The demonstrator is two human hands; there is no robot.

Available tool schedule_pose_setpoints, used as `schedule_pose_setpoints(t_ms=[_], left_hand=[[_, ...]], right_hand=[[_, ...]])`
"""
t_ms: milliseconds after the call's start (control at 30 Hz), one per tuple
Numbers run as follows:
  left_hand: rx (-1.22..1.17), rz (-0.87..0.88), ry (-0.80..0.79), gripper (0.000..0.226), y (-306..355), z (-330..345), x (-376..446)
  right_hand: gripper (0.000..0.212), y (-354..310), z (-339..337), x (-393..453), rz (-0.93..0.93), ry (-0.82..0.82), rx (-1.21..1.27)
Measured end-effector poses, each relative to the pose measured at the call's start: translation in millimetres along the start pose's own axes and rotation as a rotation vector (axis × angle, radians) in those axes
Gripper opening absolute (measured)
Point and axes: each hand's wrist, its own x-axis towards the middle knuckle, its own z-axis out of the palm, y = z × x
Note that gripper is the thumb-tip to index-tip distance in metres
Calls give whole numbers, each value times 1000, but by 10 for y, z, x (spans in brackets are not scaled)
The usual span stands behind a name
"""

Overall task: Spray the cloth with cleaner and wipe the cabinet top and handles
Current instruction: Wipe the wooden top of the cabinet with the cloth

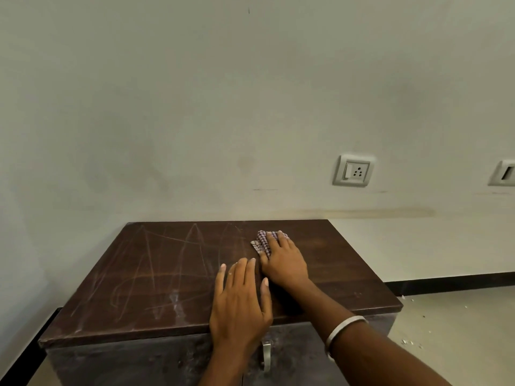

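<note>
**Cloth pressed to the cabinet top, handles yet to be wiped**

My right hand [282, 260] lies flat on a checked cloth [262, 242], fingers spread over it, pinning it to the dark wooden cabinet top [156, 277]; I judge this the wiping step, the palm's weight keeping the fabric in contact. My left hand [239, 305], empty and open, rests flat just beside and nearer me, its heel over the front edge, seemingly steadying me. Pale streaks mark the wood to the left of both hands, which looks like the widest room for sweeping. Beyond the cloth, the top's far edge meets the wall [250, 107], so strokes there must stop short. Below my left wrist hangs a metal handle [266, 355]. A wall socket [353, 171] sits above and right. No sprayer is in view.
</note>
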Motion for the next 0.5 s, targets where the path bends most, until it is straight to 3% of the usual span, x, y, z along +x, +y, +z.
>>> schedule_pose_setpoints(t_ms=[233,500], left_hand=[[-9,9,21,51,-5,8,-4],[2,8,21,50,2,-2,-6]], right_hand=[[62,490,-215,-92,140,64,-34],[60,104,-77,-274,52,44,-50]])
